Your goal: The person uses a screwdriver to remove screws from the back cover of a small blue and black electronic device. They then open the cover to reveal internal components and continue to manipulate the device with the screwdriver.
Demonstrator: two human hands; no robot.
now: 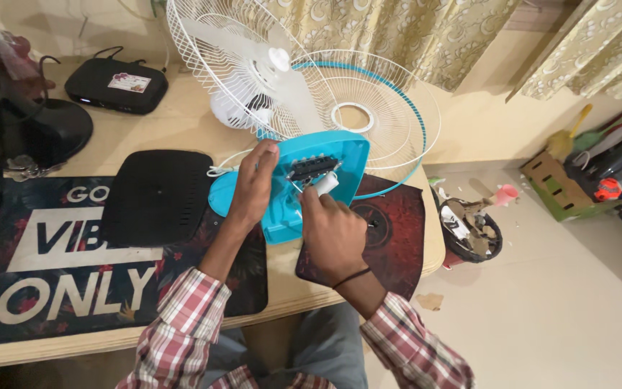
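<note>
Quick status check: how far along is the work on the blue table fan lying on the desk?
Done: the round white wire front guard with blue rim is off, leaning beside the bare white fan blades. In hand: the left hand steadies the upturned blue plastic fan base; the right hand holds a small white part at its black switch block. Left: guard not refitted, fan not upright.

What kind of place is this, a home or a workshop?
Most likely a room in a home. Patterned curtains hang behind a wooden desk, a full waste bin stands on the tiled floor, and the left hand steadies a blue table fan.
</note>
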